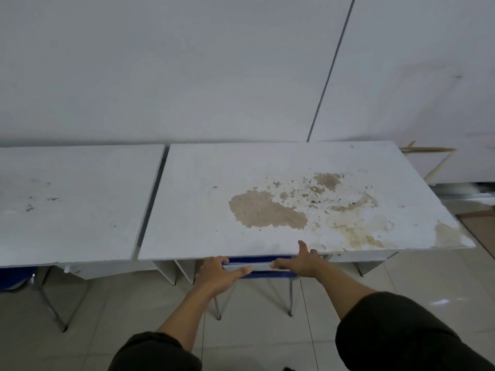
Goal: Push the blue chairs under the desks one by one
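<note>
Two hands, left and right, gripping one blue chair, two desks

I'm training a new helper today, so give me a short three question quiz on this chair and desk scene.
1. True or false: both hands are on the chair back.
2. Which desk carries the brown stains: left desk or right desk?
3. Multiple choice: the chair stands A) far out on the floor, B) mostly under the right desk, C) on top of the desk.

Key: 1 true, the left hand and right hand both hold it. 2 right desk. 3 B.
</note>
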Demonstrator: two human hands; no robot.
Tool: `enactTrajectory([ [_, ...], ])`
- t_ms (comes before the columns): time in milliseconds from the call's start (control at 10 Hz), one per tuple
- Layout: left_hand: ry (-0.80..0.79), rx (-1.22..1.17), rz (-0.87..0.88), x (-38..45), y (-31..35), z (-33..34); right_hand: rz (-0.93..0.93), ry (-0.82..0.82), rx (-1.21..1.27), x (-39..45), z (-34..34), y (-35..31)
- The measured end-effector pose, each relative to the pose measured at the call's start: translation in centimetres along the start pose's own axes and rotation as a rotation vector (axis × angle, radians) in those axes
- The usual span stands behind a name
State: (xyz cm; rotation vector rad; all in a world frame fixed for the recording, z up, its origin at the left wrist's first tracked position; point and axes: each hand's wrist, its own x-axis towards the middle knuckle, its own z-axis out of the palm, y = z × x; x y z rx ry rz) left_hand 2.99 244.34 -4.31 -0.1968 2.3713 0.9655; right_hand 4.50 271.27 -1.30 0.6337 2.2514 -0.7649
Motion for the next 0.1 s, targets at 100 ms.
enactTrajectory([
  [100, -0.044, 0.076, -0.014, -0.47, 1.72, -1.5, -0.117, 0.039, -0.14, -0.24, -1.83, -2.96],
])
